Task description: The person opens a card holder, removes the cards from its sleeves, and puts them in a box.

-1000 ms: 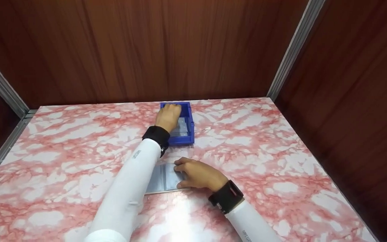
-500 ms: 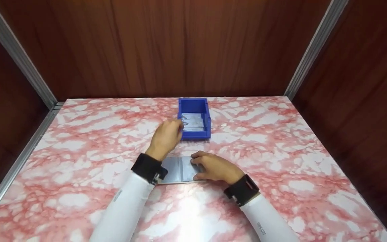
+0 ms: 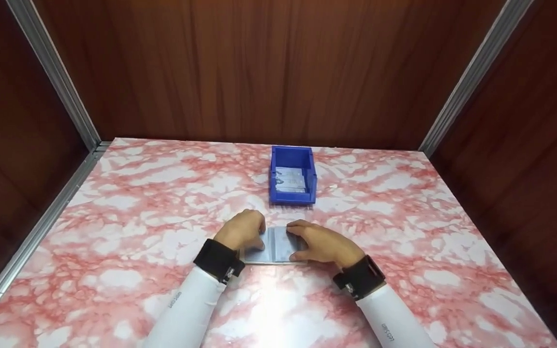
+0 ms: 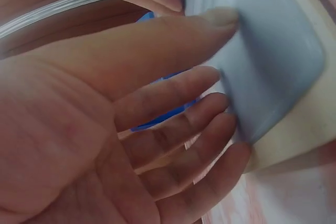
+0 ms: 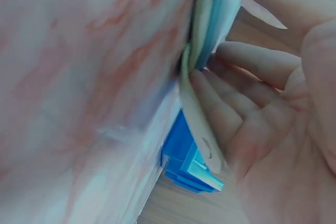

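An opened card holder [image 3: 280, 246] with grey-blue clear sleeves lies flat on the table between both hands. Its cream cover [image 4: 320, 124] shows past the sleeve's rounded corner in the left wrist view. My left hand [image 3: 241, 231] is over the left half, thumb and fingertips touching the sleeve; no card shows between them. From the right side, my right hand [image 3: 326, 242] grips the holder, thumb at the near part and fingers at the far edge. A cream strap [image 5: 198, 116] sticks out beside the right fingers in the right wrist view.
Behind the holder stands a blue bin [image 3: 292, 198] with several pale cards [image 3: 289, 181] lying in it. Dark wood-look panels [image 3: 240, 72] enclose the back and sides of the red-and-white marbled table [image 3: 172, 203].
My left hand has come out of the blue bin and back down to the card holder's left half. The right hand has stayed on the holder. The head view has shifted.
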Available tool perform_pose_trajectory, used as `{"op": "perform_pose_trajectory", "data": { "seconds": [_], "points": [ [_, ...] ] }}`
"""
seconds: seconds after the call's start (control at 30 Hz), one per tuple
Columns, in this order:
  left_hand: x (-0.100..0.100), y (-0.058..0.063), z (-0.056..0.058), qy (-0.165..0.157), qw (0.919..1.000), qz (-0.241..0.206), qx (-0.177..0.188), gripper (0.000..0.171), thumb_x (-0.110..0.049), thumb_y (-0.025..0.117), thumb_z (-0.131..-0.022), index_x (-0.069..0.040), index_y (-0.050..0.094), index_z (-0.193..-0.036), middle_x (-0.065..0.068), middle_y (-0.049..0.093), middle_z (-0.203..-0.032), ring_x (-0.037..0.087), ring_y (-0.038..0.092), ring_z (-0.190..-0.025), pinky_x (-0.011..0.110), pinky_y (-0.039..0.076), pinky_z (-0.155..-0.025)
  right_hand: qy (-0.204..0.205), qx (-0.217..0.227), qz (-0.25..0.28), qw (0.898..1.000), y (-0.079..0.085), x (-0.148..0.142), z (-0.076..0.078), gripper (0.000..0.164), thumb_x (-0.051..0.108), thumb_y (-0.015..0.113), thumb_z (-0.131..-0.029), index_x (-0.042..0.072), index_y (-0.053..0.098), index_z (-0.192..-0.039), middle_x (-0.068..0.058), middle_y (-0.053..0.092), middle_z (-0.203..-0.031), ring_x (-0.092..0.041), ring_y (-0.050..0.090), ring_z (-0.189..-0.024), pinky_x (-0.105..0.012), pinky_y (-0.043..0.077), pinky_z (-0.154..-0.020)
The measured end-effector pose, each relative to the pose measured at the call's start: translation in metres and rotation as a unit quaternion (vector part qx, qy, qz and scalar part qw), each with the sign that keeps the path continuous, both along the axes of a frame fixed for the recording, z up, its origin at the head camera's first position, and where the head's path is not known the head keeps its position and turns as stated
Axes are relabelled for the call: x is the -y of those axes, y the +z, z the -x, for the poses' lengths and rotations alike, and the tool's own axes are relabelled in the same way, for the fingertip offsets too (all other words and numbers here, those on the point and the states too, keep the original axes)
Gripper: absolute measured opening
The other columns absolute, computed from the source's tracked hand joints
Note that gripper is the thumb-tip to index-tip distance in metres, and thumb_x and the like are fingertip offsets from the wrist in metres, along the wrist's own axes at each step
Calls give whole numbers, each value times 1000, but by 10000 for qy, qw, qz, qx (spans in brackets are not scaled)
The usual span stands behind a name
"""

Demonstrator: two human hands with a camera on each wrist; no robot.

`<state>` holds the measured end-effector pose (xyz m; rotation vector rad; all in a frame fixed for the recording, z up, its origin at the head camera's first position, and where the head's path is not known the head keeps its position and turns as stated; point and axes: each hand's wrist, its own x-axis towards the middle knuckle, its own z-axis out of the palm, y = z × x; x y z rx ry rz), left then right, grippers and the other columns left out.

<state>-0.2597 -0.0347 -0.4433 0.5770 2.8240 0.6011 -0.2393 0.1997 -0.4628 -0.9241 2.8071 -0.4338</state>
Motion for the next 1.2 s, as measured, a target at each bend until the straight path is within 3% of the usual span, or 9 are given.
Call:
{"op": "perform_pose_trajectory", "data": {
  "seconds": [0.27, 0.73, 0.87, 0.93, 1.03, 1.13, 1.2],
  "points": [
    [2, -2, 2, 8, 10000, -72, 55, 30, -14, 90, -69, -6, 71, -90, 7, 64, -92, 21, 54, -88, 38, 53, -84, -551, -198, -164, 9981, -1, -1, 2, 80, 50, 74, -88, 3, 49, -148, -14, 48, -155, -31, 55, -137, -46, 47, -115],
    [3, -3, 4, -23, 9997, -106, 208, 37, -15, 89, -71, -2, 69, -100, 8, 65, -97, 21, 56, -89, 39, 54, -88, -240, -181, -235, 9993, -1, 5, -4, 63, 40, 73, -91, 6, 57, -142, -14, 53, -151, -34, 58, -133, -47, 50, -111],
    [4, -3, 4, -56, 9998, -102, 150, 36, -14, 89, -71, -2, 69, -98, 9, 66, -96, 22, 57, -89, 39, 54, -88, 37, -409, -72, 9991, -1, 8, -5, 51, 33, 74, -92, 6, 64, -135, -15, 54, -150, -33, 61, -130, -46, 53, -107],
    [4, -3, 4, -52, 9999, -104, 114, 36, -14, 89, -71, -1, 69, -98, 9, 67, -96, 22, 58, -88, 39, 54, -87, 135, -564, 56, 9983, -1, 9, -5, 46, 30, 75, -91, 7, 68, -130, -15, 57, -144, -31, 63, -124, -44, 55, -103],
    [6, -4, 3, -51, 9999, -129, 56, 35, -13, 88, -70, -1, 69, -96, 9, 67, -94, 22, 57, -88, 40, 54, -87, 65, -654, 268, 9975, -1, 12, -5, 42, 27, 78, -89, 9, 71, -126, -12, 64, -122, -23, 63, -103, -36, 57, -89],
    [5, -4, 3, -88, 9998, -158, 48, 35, -13, 88, -70, 0, 69, -97, 9, 66, -94, 22, 56, -87, 39, 54, -87, -325, -168, 632, 9973, -2, 15, -3, 42, 21, 77, -88, 9, 70, -128, -5, 67, -97, -13, 58, -80, -27, 52, -70],
    [5, -3, 4, -96, 9998, -175, 24, 34, -12, 88, -71, 0, 69, -97, 9, 66, -94, 21, 55, -87, 39, 54, -86, -812, 310, 973, 9915, -2, 16, -1, 45, 18, 76, -87, 7, 68, -130, -2, 70, -89, -9, 58, -74, -22, 50, -66]
  ]
}}
